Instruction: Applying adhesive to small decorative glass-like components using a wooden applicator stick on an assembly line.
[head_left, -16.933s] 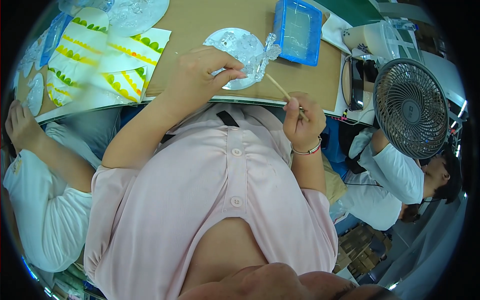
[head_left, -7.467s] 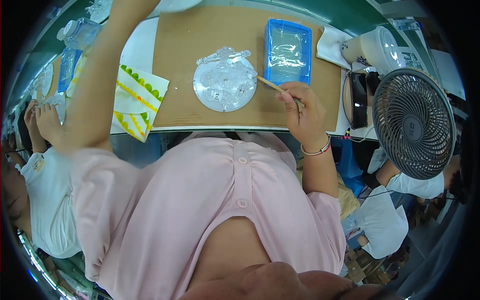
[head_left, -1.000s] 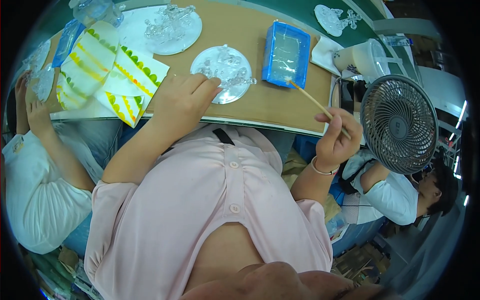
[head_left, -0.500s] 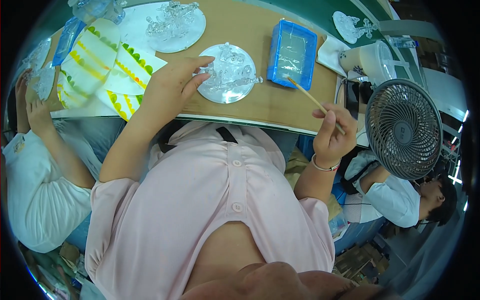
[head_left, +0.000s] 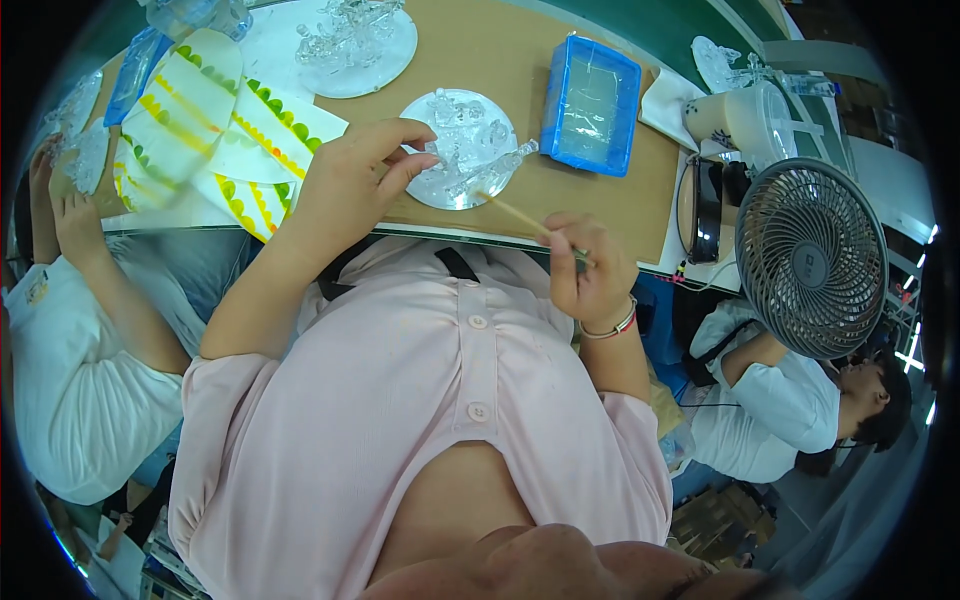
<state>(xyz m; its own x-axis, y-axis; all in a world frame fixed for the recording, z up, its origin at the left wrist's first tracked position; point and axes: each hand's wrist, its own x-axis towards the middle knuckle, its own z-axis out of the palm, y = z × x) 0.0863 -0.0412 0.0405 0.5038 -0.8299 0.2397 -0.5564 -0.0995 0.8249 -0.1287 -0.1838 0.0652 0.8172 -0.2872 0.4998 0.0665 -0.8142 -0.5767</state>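
Note:
A round clear-white plate (head_left: 452, 198) lies on the brown tabletop in front of me, bearing several clear, glassy figure-like pieces (head_left: 470, 137). At its left edge my left hand (head_left: 355, 175) curves thumb and forefinger around what looks like a small clear piece, hard to make out against the others. My right hand (head_left: 590, 268) is closed on a thin pale wooden stick (head_left: 520, 216), held slantwise like a pencil. The stick's far tip is blurred and reaches the plate's lower right edge. Whether it touches a piece there, I cannot tell.
Right of the plate stands a blue tray (head_left: 548, 125) with clear contents. Behind is another plate (head_left: 385, 75) of clear pieces; paper sheets (head_left: 265, 140) lie left. A cup (head_left: 745, 120) and a fan (head_left: 810, 258) stand right. People sit on both sides.
My right hand has moved left and toward me, carrying the stick's tip from the blue tray to the plate. My left hand has shifted slightly right and stays at the plate's edge.

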